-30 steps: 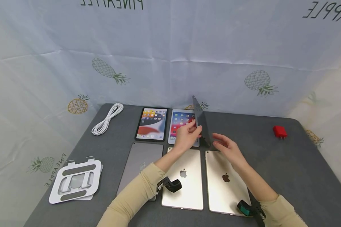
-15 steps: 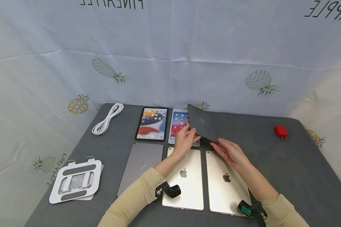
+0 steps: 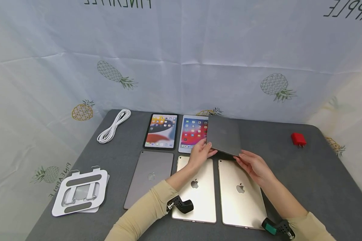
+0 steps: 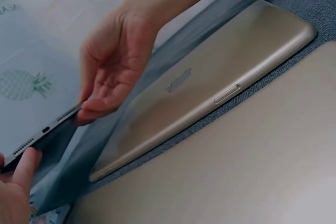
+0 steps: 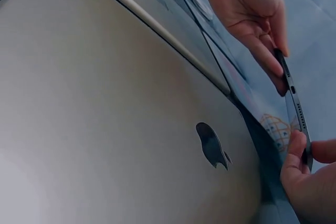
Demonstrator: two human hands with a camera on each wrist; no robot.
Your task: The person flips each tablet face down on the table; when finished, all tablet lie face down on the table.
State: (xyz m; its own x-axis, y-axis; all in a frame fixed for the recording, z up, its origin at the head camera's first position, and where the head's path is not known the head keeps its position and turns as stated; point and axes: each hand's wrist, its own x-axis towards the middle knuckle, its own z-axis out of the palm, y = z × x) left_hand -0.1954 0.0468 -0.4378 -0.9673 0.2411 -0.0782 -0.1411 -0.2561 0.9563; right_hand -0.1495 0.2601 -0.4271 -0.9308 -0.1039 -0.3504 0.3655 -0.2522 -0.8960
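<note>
Both hands pinch the near edge of a dark grey tablet point(image 3: 224, 134), which is tilted above the table with its far end toward the curtain. My left hand point(image 3: 198, 154) grips its near left corner, overlapping the lower right of a white tablet point(image 3: 190, 132) with a lit screen. My right hand point(image 3: 254, 166) pinches the near right corner. In the left wrist view the held tablet's edge point(image 4: 46, 129) shows a port and speaker holes. Below the hands lie a gold tablet point(image 3: 196, 201) and a second gold tablet point(image 3: 242, 204), both back side up.
A black-framed tablet point(image 3: 161, 131) with a lit screen and a grey tablet point(image 3: 152, 177) lie to the left. Further left are a coiled white cable point(image 3: 114, 126) and a folded white stand point(image 3: 81, 190). A red charger point(image 3: 298, 139) sits far right; a pineapple-print curtain point(image 3: 181, 60) hangs behind.
The dark tablet has gone from nearly upright on edge to leaning flatter, its face turned up. My right hand, apart from it at first, has taken its near right corner; both hands moved slightly right.
</note>
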